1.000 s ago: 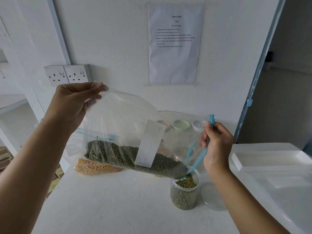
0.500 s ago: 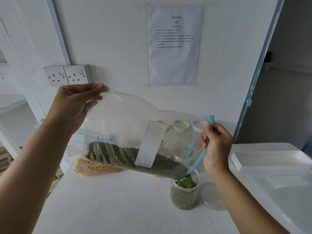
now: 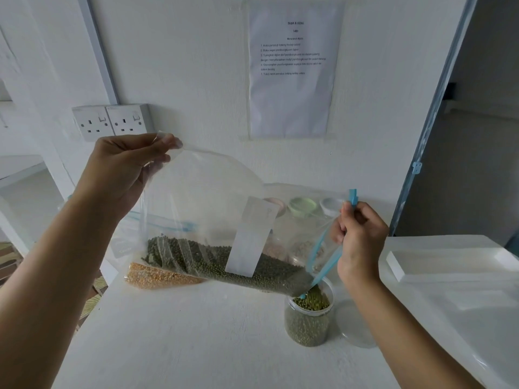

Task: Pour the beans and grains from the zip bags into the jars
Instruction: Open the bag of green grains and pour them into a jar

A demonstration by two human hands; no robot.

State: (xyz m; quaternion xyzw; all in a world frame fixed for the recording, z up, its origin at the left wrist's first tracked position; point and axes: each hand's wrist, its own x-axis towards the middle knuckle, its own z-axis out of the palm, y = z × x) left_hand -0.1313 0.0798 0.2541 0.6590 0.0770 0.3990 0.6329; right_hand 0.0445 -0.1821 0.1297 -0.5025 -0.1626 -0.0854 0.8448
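A clear zip bag (image 3: 207, 203) of green mung beans hangs tilted above the white table, its blue-zip mouth down at the right. My left hand (image 3: 126, 169) pinches the bag's raised bottom corner. My right hand (image 3: 359, 237) grips the blue zip edge at the mouth. The lower corner of the mouth sits over a clear jar (image 3: 309, 318), which is nearly full of green beans. The jar's clear lid (image 3: 354, 324) lies flat just right of it.
A bag of orange lentils (image 3: 157, 277) lies behind the held bag at the left. Several lidded jars (image 3: 302, 206) stand by the wall, partly hidden. A white box (image 3: 449, 265) fills the right side. Wall sockets (image 3: 112, 122) and a printed sheet (image 3: 292, 68) are on the wall.
The bag and both hands hold almost the same pose. The beans have slid slightly toward the mouth over the jar.
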